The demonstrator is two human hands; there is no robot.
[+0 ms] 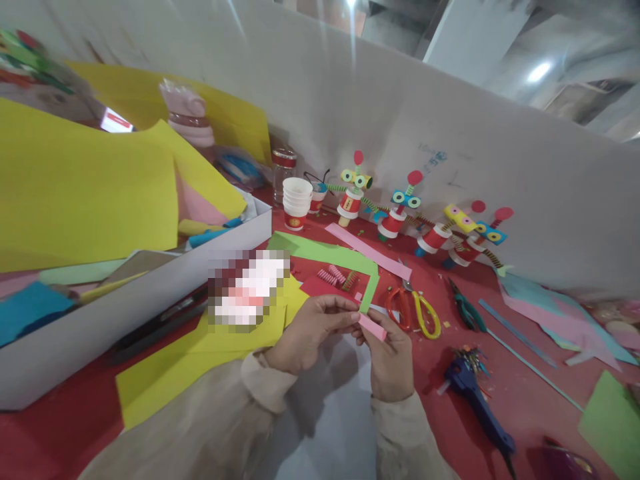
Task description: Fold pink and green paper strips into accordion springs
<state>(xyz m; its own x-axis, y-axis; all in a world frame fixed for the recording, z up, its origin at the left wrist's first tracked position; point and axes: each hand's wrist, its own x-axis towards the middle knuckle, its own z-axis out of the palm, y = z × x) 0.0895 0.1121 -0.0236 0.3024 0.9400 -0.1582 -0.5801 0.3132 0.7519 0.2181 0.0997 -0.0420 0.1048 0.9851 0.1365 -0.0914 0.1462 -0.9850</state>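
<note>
Both hands meet over the middle of the table around a green paper strip (369, 295) and a pink paper strip (373, 327), which cross between my fingertips. My left hand (305, 333) is closed, its thumb and forefinger pinching the strips where they meet. From the other side, the fingers of my right hand (393, 360) are closed on the strips, with the short pink end lying across them. Just beyond lie several small accordion-folded paper springs (337, 275). Red-handled scissors (399, 308) and yellow-handled scissors (426, 315) rest near my right hand.
Several paper-cup robot figures (351, 200) stand along the wall beside stacked paper cups (297, 200). At right lie green-handled pliers (466, 307) and a blue glue gun (477, 400). A white box (150, 300) with coloured paper is at left; yellow sheets (165, 380) lie before it.
</note>
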